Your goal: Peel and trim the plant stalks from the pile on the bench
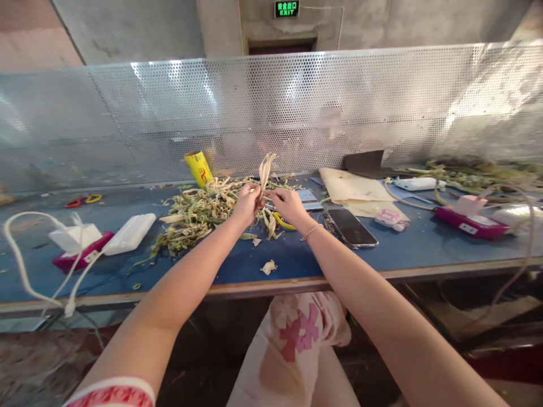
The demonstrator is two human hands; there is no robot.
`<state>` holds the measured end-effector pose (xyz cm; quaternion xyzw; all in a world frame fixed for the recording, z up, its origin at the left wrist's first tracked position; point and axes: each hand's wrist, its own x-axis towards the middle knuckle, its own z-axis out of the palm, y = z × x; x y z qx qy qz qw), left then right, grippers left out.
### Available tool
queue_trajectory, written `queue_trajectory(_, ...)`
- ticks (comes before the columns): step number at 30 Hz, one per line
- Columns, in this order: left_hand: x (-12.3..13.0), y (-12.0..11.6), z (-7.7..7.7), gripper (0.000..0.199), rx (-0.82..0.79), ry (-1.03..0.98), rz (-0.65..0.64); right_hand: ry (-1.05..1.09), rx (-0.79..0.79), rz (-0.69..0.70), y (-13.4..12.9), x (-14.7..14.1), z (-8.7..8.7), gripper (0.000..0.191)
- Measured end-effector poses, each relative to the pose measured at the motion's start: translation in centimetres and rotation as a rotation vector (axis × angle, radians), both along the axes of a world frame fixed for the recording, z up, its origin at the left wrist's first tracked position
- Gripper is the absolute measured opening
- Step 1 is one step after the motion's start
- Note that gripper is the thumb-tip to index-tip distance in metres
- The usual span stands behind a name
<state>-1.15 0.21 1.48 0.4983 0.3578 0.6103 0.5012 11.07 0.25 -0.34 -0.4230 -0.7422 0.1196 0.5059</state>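
Observation:
My left hand [248,204] is closed around a pale dried leaf bunch [266,169], which stands upright above the fingers. Against the lower part of that bunch, my right hand [289,206] pinches with thumb and fingers together; the exact grip is partly hidden. A heap of dried, curled plant leaves [193,217] lies beside and behind my left hand on the blue tabletop [237,271]. Beneath my right hand shows a yellow loop-shaped handle [283,221]. Loose leaf scraps, one of them a pale piece [268,267], lie nearer the table's front edge.
A yellow cardboard tube [198,168] stands behind the heap. Right of my hands lie a phone [352,228], brown paper [356,189] and a pink case [390,218]. Power strips with cables occupy both sides, including a white power block [129,234]. A perforated metal screen [271,113] borders the back.

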Motion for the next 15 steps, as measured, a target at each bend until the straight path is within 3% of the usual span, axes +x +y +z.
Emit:
queue_trajectory(9,-0.08,0.3,-0.36,0.016,0.02,0.013,0.047,-0.097,0.037,0.051,0.01,-0.17,-0.03,0.038)
queue_trajectory(15,0.54,0.31,-0.42,0.015,0.006,-0.051,0.122,-0.167,0.007,0.148,-0.44,-0.42,0.12,0.029)
